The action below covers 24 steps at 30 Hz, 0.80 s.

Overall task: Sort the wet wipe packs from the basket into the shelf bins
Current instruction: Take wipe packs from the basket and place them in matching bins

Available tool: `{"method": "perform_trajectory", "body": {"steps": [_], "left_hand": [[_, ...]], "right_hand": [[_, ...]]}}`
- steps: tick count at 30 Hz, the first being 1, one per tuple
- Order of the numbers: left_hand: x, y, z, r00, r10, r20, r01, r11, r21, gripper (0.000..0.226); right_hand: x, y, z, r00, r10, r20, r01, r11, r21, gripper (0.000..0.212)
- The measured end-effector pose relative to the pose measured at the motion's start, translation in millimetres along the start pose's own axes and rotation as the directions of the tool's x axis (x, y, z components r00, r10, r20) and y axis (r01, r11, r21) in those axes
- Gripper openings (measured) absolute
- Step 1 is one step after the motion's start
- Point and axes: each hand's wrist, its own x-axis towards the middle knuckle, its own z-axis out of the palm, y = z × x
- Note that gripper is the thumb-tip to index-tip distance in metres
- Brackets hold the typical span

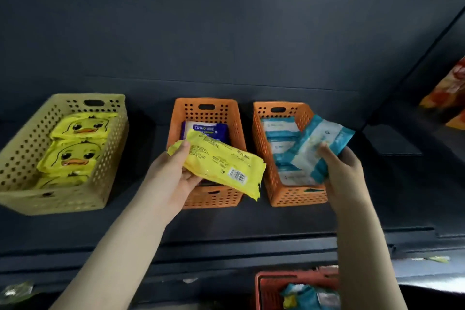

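My left hand (176, 173) grips a yellow wipe pack (221, 162), back side up with its barcode showing, above the middle orange bin (239, 138). That bin holds a purple pack (205, 131). My right hand (339, 168) holds a blue-and-white wipe pack (319, 143) tilted over the right orange bin (261, 158), which contains several similar blue packs. The yellow bin (110, 158) at the left holds yellow duck-face packs (80, 128). The red basket (266, 289) sits at the bottom edge with blue packs inside.
The bins stand on a dark shelf (226, 224) against a dark back wall. Orange and red packaged goods (450, 93) sit on the shelf to the far right. A small pale wrapper lies at the lower left.
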Motion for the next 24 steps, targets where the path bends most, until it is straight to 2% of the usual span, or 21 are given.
{"method": "perform_trajectory", "body": {"steps": [3,4,6,8,10,12,14,19,24], "left_hand": [[35,3,16,0.999,-0.044,-0.017,0.043,0.999,-0.028,0.032],[45,2,22,0.998,-0.052,-0.032,0.05,0.997,-0.056,0.032],[60,2,32,0.995,-0.069,-0.067,0.062,0.993,-0.104,0.027],[71,0,42,0.992,-0.085,-0.093,0.074,0.99,-0.124,0.018],[82,-1,50,0.99,-0.106,-0.092,0.093,0.986,-0.137,0.014],[93,-1,54,0.988,-0.129,-0.083,0.114,0.98,-0.163,0.013],[102,0,56,0.989,-0.136,-0.064,0.122,0.974,-0.191,0.018],[114,-3,59,0.99,-0.138,0.041,0.144,0.968,-0.207,0.023],[118,-11,55,0.982,-0.135,0.133,0.162,0.963,-0.217,0.036]], "right_hand": [[48,-4,-12,0.996,-0.061,0.069,0.076,0.968,-0.239,0.021],[62,-6,-16,0.99,-0.08,0.12,0.119,0.921,-0.371,0.017],[86,-9,-23,0.96,-0.058,0.272,0.221,0.754,-0.619,0.017],[102,-11,-25,0.917,0.055,0.394,0.306,0.536,-0.787,0.023],[106,-19,-19,0.849,0.265,0.457,0.362,0.338,-0.869,0.036],[105,-24,-10,0.738,0.487,0.467,0.414,0.221,-0.883,0.043],[104,-23,-4,0.664,0.601,0.445,0.456,0.146,-0.878,0.042],[111,-8,2,0.635,0.627,0.452,0.519,0.087,-0.85,0.043],[109,6,-13,0.687,0.474,0.551,0.538,0.178,-0.824,0.042]]}}
